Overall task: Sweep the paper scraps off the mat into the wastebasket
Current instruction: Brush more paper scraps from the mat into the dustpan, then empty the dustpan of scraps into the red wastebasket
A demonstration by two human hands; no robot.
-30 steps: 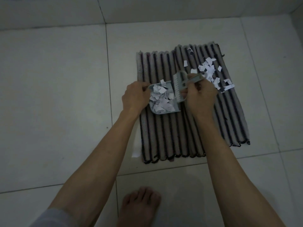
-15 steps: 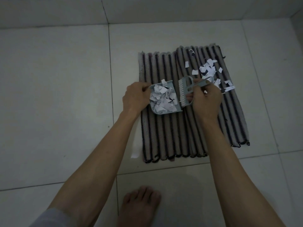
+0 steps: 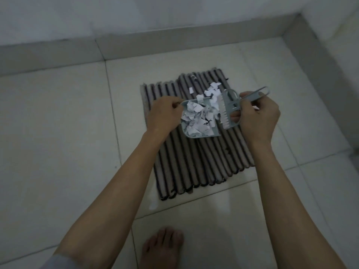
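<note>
Dustpan (image 3: 200,121) full of scraps (image 3: 196,118), left hand (image 3: 165,113) grip clamped; right hand (image 3: 258,117) grip clamped on brush (image 3: 229,111).

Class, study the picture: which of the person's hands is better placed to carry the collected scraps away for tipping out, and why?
The left hand: it grips the dustpan loaded with paper scraps. The right hand holds only the brush.

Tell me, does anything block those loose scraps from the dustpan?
Nothing visible does. The brush in the right hand pushes loose paper scraps straight into the dustpan held by the left hand.
</note>
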